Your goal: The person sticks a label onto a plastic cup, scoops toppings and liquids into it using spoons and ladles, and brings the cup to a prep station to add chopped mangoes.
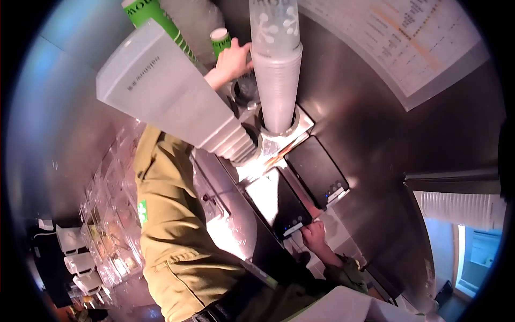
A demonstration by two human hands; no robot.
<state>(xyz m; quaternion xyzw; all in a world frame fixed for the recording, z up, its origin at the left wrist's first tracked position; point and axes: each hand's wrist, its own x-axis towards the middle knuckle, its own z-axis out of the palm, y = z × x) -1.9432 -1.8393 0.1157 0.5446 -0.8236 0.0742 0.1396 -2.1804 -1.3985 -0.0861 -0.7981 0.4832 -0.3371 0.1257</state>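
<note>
My left hand [230, 63], at the end of an olive sleeve, reaches to the back among upturned cup stacks. Its fingers are apart, beside a tall stack of clear plastic cups [276, 80] and just below a small green cup stack with a white end [220, 42]. Whether the fingertips touch either stack I cannot tell. Lower right, my right hand [315, 236] is curled at the front edge of a flat black scale-like device [292, 206] with a small display. What lies inside its fingers is hidden. A second such black device [317, 172] lies alongside.
A stack of translucent square-sided cups [177, 91] leans across my left forearm. Behind it rises a green cup stack [153, 19]. A metal holder [306, 122] carries the stacks. Printed sheets [402, 40] lie at upper right; clear containers [112, 214] stand at left.
</note>
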